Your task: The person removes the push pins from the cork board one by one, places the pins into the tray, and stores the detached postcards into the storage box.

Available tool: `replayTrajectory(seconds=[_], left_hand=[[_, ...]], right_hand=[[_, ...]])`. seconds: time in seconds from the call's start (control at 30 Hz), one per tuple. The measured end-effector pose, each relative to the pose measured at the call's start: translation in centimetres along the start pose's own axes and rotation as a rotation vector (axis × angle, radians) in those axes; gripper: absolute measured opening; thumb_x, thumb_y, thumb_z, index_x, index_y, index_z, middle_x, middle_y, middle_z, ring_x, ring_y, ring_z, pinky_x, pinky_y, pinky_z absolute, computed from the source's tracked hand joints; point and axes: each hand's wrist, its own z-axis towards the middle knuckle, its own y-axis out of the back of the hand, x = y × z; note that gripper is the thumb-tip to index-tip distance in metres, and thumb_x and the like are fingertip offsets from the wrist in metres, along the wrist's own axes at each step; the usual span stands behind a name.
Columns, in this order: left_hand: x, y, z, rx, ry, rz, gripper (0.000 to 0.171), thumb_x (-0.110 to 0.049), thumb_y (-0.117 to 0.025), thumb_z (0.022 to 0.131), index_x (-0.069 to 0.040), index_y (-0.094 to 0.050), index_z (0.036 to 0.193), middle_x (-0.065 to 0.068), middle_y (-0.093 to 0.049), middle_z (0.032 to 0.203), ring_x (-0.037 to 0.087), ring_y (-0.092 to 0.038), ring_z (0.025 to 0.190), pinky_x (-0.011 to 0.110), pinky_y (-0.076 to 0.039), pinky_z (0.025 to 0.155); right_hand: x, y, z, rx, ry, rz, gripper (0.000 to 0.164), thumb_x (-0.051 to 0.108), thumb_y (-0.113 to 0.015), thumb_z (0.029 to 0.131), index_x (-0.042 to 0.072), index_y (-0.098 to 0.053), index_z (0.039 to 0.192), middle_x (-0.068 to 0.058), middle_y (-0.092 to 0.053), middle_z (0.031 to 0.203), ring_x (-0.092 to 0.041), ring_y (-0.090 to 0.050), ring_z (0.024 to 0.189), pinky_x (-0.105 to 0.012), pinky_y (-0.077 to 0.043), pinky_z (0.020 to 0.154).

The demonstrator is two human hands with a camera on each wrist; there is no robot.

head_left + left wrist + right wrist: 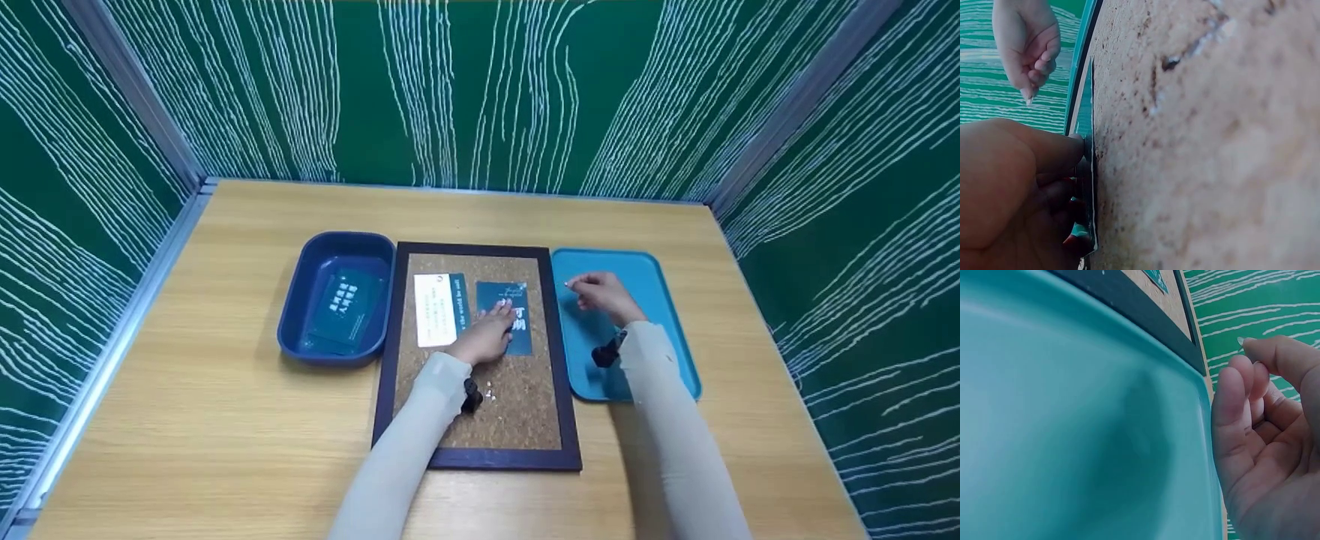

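Thumb and fingertip of the right hand pinch a tiny pale piece, its other fingers curled inward, above the light-blue tray near the edge beside the framed cork board. Fingers of the left hand are extended and press a dark green card flat on the cork, covering part of its white lettering. Just left of it on the board lies a white-and-green card; small shiny bits lie lower down, near the left wrist. Left of the board, a dark blue bin holds more green cards.
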Motion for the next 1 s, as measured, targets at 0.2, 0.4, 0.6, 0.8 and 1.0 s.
replayTrajectory(seconds=[0.2,0.4,0.6,0.8,1.0], left_hand=[[0.0,0.0,-0.1,-0.01,-0.012,-0.007,0.05,-0.019,-0.039,0.103,-0.008,-0.028,0.151,0.007,-0.015,0.161,0.02,-0.01,0.15,0.038,-0.011,0.123],[0.1,0.0,-0.1,-0.016,-0.023,-0.003,0.05,-0.019,-0.039,0.103,-0.007,-0.028,0.151,0.008,-0.015,0.161,0.021,-0.01,0.15,0.038,-0.011,0.123],[0.2,0.0,-0.2,-0.018,-0.029,-0.005,0.05,-0.019,-0.039,0.103,-0.006,-0.029,0.15,0.009,-0.015,0.161,0.022,-0.011,0.15,0.039,-0.011,0.123],[0.2,-0.1,-0.1,-0.014,-0.02,0.009,0.05,-0.019,-0.04,0.103,-0.007,-0.029,0.151,0.008,-0.015,0.161,0.021,-0.011,0.15,0.039,-0.011,0.123],[0.1,0.0,0.0,-0.008,-0.013,0.014,0.051,-0.019,-0.04,0.103,-0.008,-0.029,0.151,0.007,-0.015,0.161,0.019,-0.011,0.15,0.038,-0.011,0.123]], right_hand=[[-0.5,1.1,-0.6,-0.021,-0.014,0.0,0.038,0.026,-0.053,0.099,-0.004,-0.059,0.12,-0.021,-0.058,0.112,-0.012,-0.059,0.076,-0.029,-0.056,0.076],[-1.0,1.8,-0.8,-0.033,-0.031,-0.008,0.041,0.029,-0.053,0.099,-0.004,-0.059,0.121,-0.019,-0.058,0.113,-0.013,-0.059,0.077,-0.026,-0.056,0.076],[-1.5,2.5,-1.2,-0.041,-0.04,-0.029,0.04,0.03,-0.053,0.098,-0.001,-0.06,0.122,-0.018,-0.058,0.112,-0.013,-0.059,0.078,-0.028,-0.056,0.079],[-2.0,3.3,-1.5,-0.038,-0.042,-0.02,0.041,0.031,-0.053,0.098,-0.003,-0.059,0.121,-0.015,-0.059,0.105,-0.012,-0.059,0.076,-0.024,-0.055,0.075],[-2.3,4.0,-1.8,-0.034,-0.052,-0.007,0.043,0.03,-0.052,0.099,-0.005,-0.057,0.123,-0.015,-0.059,0.107,-0.011,-0.06,0.076,-0.023,-0.055,0.074]])
